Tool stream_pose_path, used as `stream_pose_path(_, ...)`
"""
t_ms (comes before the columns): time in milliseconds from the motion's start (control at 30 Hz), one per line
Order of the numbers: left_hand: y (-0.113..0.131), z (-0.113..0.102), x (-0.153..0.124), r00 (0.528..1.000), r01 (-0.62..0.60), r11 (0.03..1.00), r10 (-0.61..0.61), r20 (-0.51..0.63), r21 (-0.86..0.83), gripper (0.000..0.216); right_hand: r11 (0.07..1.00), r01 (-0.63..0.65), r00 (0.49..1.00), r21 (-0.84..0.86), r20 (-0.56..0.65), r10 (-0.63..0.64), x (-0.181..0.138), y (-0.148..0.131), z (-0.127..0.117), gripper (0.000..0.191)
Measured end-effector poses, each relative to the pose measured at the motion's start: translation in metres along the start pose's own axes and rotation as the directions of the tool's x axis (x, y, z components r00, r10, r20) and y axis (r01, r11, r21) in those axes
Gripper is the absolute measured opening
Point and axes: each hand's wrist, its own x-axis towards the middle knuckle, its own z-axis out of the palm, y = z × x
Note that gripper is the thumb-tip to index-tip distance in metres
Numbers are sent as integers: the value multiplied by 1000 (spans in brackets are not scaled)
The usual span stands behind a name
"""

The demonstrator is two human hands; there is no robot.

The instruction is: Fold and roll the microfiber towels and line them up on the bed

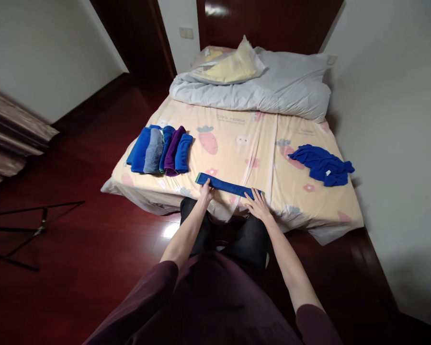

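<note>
A blue towel [227,185] with green edges at its ends lies folded into a long narrow strip near the front edge of the bed. My left hand [206,190] grips it close to its left end, thumb on top. On the right end my right hand [257,205] rests flat with fingers spread. To the left lies a row of folded or rolled towels: blue, a grey one [153,152], a purple one [174,151] and a smaller blue one [183,153]. A crumpled blue cloth [323,164] with a white tag sits at the right, apart from both hands.
The bed [237,134] has a peach sheet with printed strawberries. A grey quilt [283,84] and a pale yellow pillow [233,67] are heaped by the headboard. A black metal stand [41,225] is on the dark red floor at left. Walls flank the bed.
</note>
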Motion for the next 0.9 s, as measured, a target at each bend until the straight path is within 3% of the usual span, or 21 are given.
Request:
stream_pose_path(100,8,9,1,998,-60,998,61,-15,28,42,1000,-3,1000,29,11,3,4,4,-7,61)
stream_pose_path(200,17,20,-9,987,-156,987,154,51,44,42,994,-44,997,95,-58,50,20,-1,-22,66)
stream_pose_path(333,28,38,-32,945,-276,960,262,197,48,41,952,-60,955,301,-261,143,63,-32,-59,92)
stream_pose_path(433,39,54,-51,890,-365,930,333,310,48,42,869,-9,932,494,-312,187,103,-60,-91,102)
stream_pose_path(500,48,64,-62,839,-451,890,398,370,67,42,788,36,946,615,-275,171,125,-72,-111,92)
stream_pose_path(567,59,74,-71,788,-524,848,449,422,76,40,713,71,963,698,-233,133,140,-77,-127,67)
stream_pose_path(633,70,80,-78,740,-558,828,473,478,45,40,669,72,966,739,-217,137,147,-77,-139,43)
stream_pose_path(700,77,82,-80,705,-553,833,481,521,-20,44,657,46,954,753,-227,194,148,-74,-148,29)
stream_pose_path(800,75,75,-78,695,-504,859,466,547,-91,56,669,5,917,744,-269,293,144,-72,-162,27)
stream_pose_path(900,57,64,-75,708,-417,907,366,604,-61,65,681,-8,856,732,-347,383,142,-79,-177,31)
